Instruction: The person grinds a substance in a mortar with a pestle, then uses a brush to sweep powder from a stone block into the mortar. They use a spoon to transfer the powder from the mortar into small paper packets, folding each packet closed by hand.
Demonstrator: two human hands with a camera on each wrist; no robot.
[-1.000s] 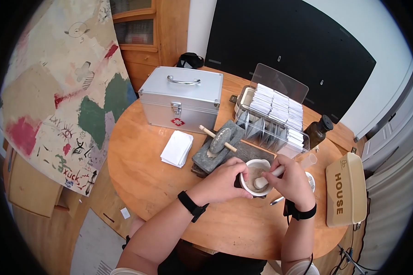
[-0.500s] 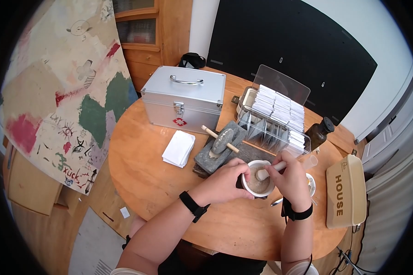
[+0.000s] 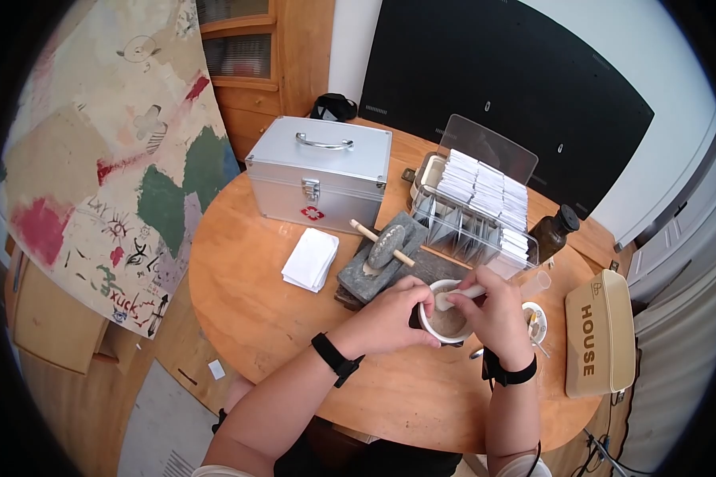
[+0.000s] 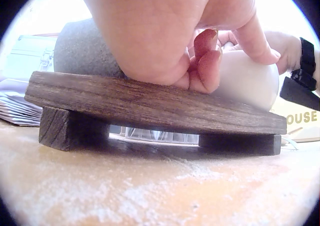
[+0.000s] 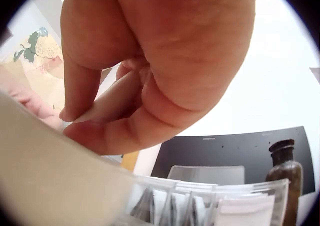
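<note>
My left hand holds the white mortar at its left side, thumb at the rim. Inside lies greyish-brown powder. With fingers and thumb my right hand grips a white pestle, tilted, its rounded head in the bowl near the far left wall. The right wrist view shows thumb and fingertips pinching the pestle above the mortar's pale wall. Under the mortar is a dark wooden stand on short feet, seen in the left wrist view.
Behind the mortar a stone wheel with a wooden axle sits on a grey stone block. White papers, a silver case, a clear box of packets and a brown bottle surround it. At right are a small dish and a HOUSE box.
The pestle's head has shifted about inside the mortar, lately toward the left wall, and the right hand has moved slightly left with it. The left hand keeps its hold on the mortar.
</note>
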